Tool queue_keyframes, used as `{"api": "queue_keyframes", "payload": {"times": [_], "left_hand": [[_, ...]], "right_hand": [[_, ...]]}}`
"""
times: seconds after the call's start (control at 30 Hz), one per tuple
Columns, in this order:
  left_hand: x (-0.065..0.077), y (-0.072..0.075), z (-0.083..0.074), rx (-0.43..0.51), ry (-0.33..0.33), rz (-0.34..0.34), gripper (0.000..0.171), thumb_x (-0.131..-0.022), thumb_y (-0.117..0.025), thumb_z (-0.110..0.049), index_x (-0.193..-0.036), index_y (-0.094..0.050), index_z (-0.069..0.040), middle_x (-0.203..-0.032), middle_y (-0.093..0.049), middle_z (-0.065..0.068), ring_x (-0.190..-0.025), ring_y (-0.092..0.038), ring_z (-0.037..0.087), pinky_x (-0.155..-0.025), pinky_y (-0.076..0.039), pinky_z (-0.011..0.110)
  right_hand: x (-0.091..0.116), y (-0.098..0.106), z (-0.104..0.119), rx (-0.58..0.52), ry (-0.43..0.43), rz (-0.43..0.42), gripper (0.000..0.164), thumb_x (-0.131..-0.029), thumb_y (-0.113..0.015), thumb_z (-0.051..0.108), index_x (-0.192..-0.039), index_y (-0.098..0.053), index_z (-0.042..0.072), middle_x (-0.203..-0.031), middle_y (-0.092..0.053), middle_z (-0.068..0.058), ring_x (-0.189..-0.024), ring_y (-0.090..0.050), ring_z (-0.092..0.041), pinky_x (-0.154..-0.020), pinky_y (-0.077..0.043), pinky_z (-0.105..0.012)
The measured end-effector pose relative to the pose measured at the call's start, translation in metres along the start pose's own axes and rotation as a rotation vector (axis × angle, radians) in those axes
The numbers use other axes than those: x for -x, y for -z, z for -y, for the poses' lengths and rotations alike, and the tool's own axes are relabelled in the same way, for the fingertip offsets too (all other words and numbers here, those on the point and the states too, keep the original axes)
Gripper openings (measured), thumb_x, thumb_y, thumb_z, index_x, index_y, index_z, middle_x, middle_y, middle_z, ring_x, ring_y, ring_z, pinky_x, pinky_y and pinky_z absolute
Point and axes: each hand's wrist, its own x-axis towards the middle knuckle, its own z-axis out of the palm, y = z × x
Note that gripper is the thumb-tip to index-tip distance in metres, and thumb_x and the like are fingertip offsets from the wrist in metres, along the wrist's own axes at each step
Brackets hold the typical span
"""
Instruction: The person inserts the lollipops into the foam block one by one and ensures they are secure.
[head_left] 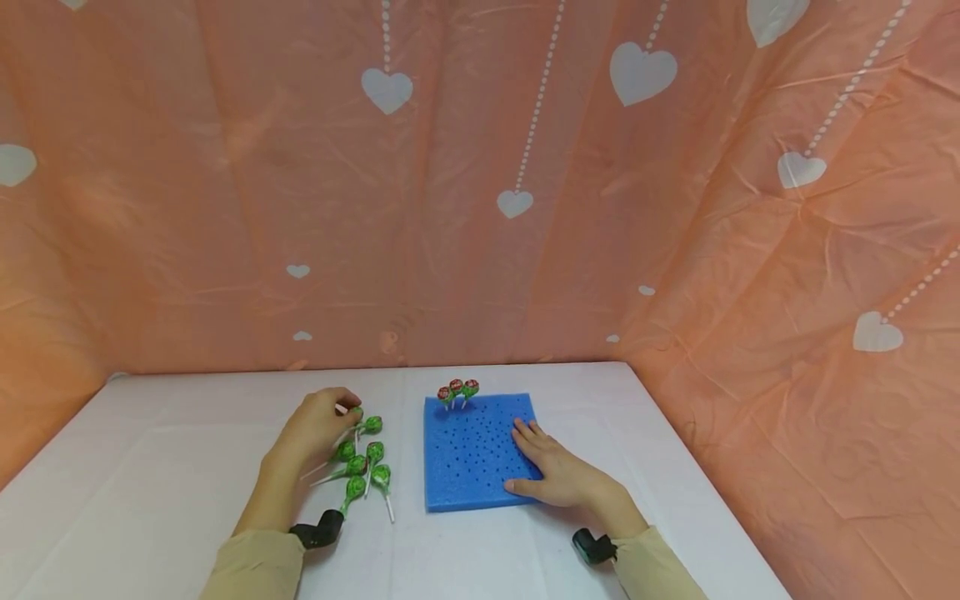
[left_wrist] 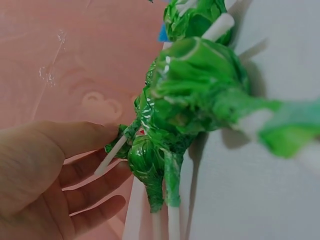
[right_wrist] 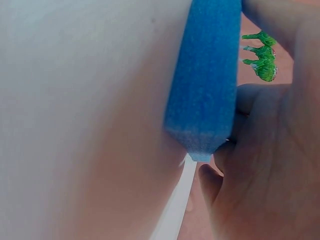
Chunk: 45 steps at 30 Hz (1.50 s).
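Observation:
Thumb and fingers of my left hand pinch a green-wrapped lollipop at the far end of a loose group. Its white stick points back toward the palm in the left wrist view, and its candy end is partly hidden by the fingers. Several more green lollipops lie on the table near that hand. My right hand rests on the right edge of a blue foam block full of small holes, fingers extended over its top. Three lollipops stand upright in the block's far left corner.
A white-covered table holds everything. Behind it and along the right side hangs an orange sheet with white hearts. Each wrist wears a small black camera.

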Motion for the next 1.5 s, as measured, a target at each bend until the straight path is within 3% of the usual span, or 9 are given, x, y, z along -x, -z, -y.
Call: {"api": "queue_keyframes", "payload": {"times": [0.43,0.8,0.97,1.2,1.5], "left_hand": [[-0.004,0.001,-0.005,0.067,-0.061,-0.135,0.027,-0.098,-0.068,-0.005,-0.121,-0.067,0.009,-0.118,-0.067,0.025,-0.101,-0.07,0.038,-0.082,-0.058,0.049],[-0.007,0.001,-0.016,0.11,-0.145,-0.352,0.023,-0.094,-0.069,0.002,-0.117,-0.068,0.008,-0.114,-0.066,0.027,-0.105,-0.067,0.044,-0.096,-0.052,0.06],[-0.007,0.004,-0.026,0.137,-0.181,-0.437,0.021,-0.094,-0.07,0.003,-0.114,-0.069,0.006,-0.112,-0.068,0.024,-0.107,-0.065,0.043,-0.098,-0.052,0.056],[-0.005,0.007,-0.045,0.169,-0.243,-0.495,0.026,-0.094,-0.071,0.003,-0.119,-0.069,0.004,-0.117,-0.066,0.021,-0.108,-0.066,0.042,-0.096,-0.051,0.057],[-0.009,-0.006,-0.077,0.185,-0.424,-0.567,0.03,-0.089,-0.074,0.009,-0.119,-0.07,0.005,-0.121,-0.066,0.02,-0.11,-0.065,0.037,-0.095,-0.055,0.05]], "right_hand": [[-0.001,-0.001,-0.003,0.009,0.005,0.001,0.092,-0.097,-0.065,0.056,-0.163,-0.028,0.004,-0.173,-0.016,-0.011,-0.16,-0.009,-0.036,-0.124,-0.02,-0.061],[-0.002,-0.001,-0.003,0.008,0.004,0.001,0.092,-0.097,-0.065,0.056,-0.163,-0.028,0.004,-0.173,-0.016,-0.011,-0.159,-0.009,-0.036,-0.124,-0.02,-0.06],[-0.001,-0.001,-0.002,0.005,0.005,0.004,0.092,-0.097,-0.065,0.056,-0.163,-0.028,0.004,-0.173,-0.016,-0.011,-0.159,-0.009,-0.036,-0.124,-0.02,-0.061],[0.0,0.0,-0.001,0.003,-0.003,0.004,0.092,-0.097,-0.065,0.056,-0.163,-0.028,0.004,-0.173,-0.015,-0.011,-0.159,-0.009,-0.037,-0.124,-0.02,-0.061],[-0.001,0.0,0.001,-0.01,-0.015,0.008,0.092,-0.097,-0.065,0.056,-0.164,-0.027,0.005,-0.173,-0.015,-0.01,-0.16,-0.008,-0.036,-0.124,-0.02,-0.061]]}}
